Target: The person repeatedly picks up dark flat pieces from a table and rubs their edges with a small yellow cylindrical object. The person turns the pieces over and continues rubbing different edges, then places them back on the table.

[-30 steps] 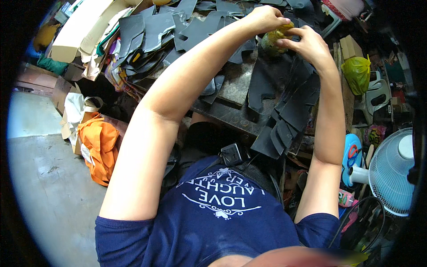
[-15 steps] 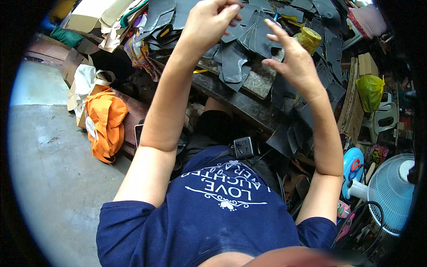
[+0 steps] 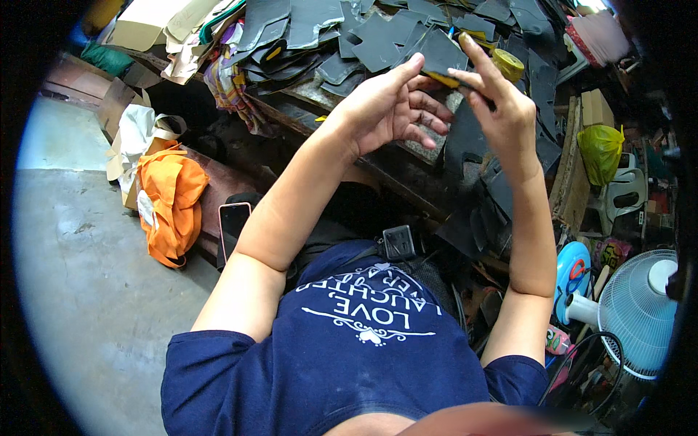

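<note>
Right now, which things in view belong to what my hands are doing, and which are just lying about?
Probably part of the work:
dark cut sheets
slim yellow-and-black thing at the right hand
yellow roll, perhaps

Apparently just lying about:
orange cloth
phone
yellow-green plastic bag
fan

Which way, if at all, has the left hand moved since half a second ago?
Yes: judged against the orange cloth, which sits almost unchanged, the left hand has moved rightward and down in the picture.
</note>
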